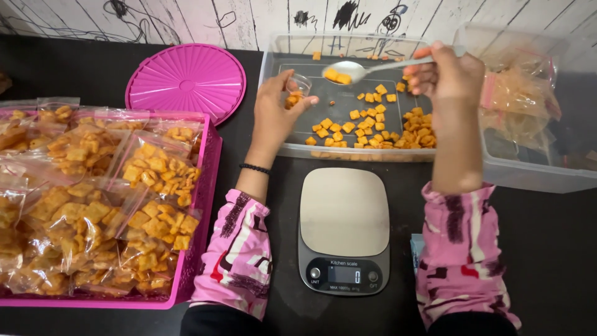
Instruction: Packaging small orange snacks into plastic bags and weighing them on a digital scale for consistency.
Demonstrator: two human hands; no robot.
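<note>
1. Small clear cup [300, 86] tilted over the left part of the clear plastic bin [273, 93], a few orange square crackers already inside it.
2. Left hand [275, 115] closed around that cup, thumb and fingers pinching its wall; a dark bead bracelet [255, 168] on the wrist.
3. Metal spoon [351, 71] level just right of the cup's mouth, a small heap of crackers in the bowl; right hand [444, 74] gripping the handle's far end, fingers curled tight.
4. Step in hand, by the look of it: spooning crackers into the cup. Next move likely calls for tipping the spoon squarely over the narrow mouth, slowly, else pieces drop back into the bin.
5. Loose crackers [379, 127] spread over the bin floor, thickest toward its near right corner.
6. Kitchen scale [344, 230] on the worktop just in front of the bin, between the two pink patterned sleeves, platform bare.
7. Pink basket [208, 186] at the worktop's left edge, packed with sealed clear bags of crackers [155, 171]; round pink lid [186, 81] lying behind it.
8. Second clear bin [535, 168] at the right edge, holding more bags, contents hazy.
9. Dark worktop [547, 249]; whitewashed plank wall with black scribbles [348, 15] along the far edge.
</note>
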